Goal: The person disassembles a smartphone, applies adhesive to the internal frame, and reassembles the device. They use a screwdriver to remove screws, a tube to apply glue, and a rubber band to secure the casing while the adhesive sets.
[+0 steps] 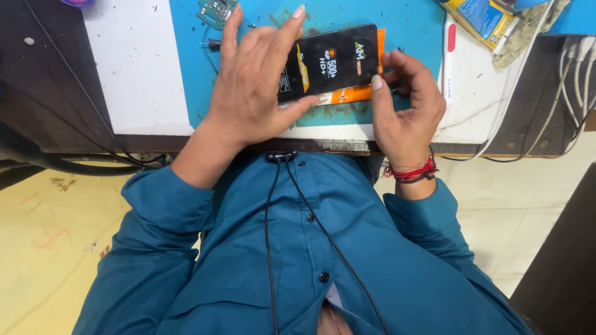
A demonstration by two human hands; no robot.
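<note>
A black phone screen panel (338,61) with printed stickers lies over an orange card (355,94) on a blue mat (403,25). My left hand (248,87) covers the panel's left end, fingers spread across the top and thumb pressed along its lower edge. My right hand (403,102), with a red thread band at the wrist, pinches the panel's right end; its thumb tip sits at the lower right corner and its fingers curl around the edge. The panel's left part is hidden under my left hand.
The mat lies on a white board (136,68) at the edge of a dark desk. A small green circuit board (216,11) and a screwdriver tip (211,44) sit at the back. A white pen-like tool (448,53), a yellow-blue packet (481,18), a rag and white cables (574,74) are on the right.
</note>
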